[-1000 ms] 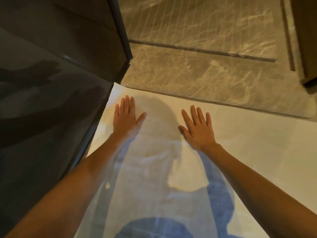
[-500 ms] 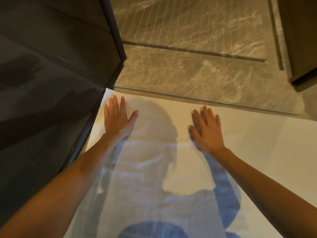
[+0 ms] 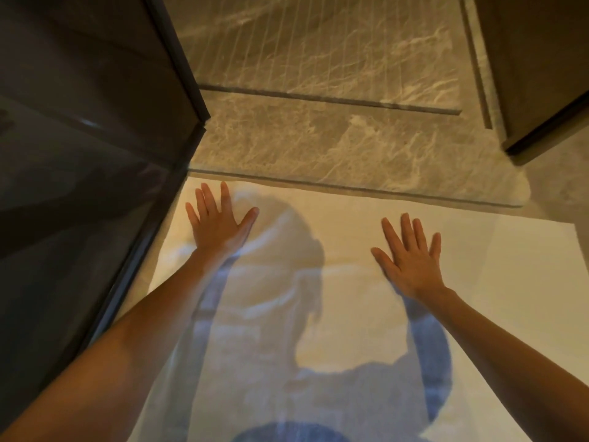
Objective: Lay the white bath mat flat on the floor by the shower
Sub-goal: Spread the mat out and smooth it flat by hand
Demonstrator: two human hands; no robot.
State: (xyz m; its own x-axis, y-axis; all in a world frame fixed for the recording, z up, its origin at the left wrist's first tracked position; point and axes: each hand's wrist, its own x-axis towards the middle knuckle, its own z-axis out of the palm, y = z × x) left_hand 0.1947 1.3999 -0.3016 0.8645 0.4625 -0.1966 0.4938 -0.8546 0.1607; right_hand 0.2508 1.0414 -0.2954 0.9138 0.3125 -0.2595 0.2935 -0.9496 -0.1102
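Note:
The white bath mat (image 3: 344, 224) lies spread on the floor, its far edge along the marble step of the shower (image 3: 318, 145). My left hand (image 3: 216, 224) rests palm down with fingers apart on the mat's far left part, close to the glass panel. My right hand (image 3: 411, 253) presses flat with fingers spread on the mat's right half. Neither hand holds anything. My shadow falls across the middle of the mat. The mat's near edge is out of view.
A dark glass shower panel (image 3: 79, 186) with a black frame stands along the left of the mat. Grooved marble shower floor (image 3: 318, 43) lies beyond the step. A dark cabinet or wall corner (image 3: 541, 74) stands at the upper right. Grey floor (image 3: 561, 189) shows at right.
My hands have slid apart over the mat: the right hand moved right, and the left stayed near the glass panel. The view shifted slightly.

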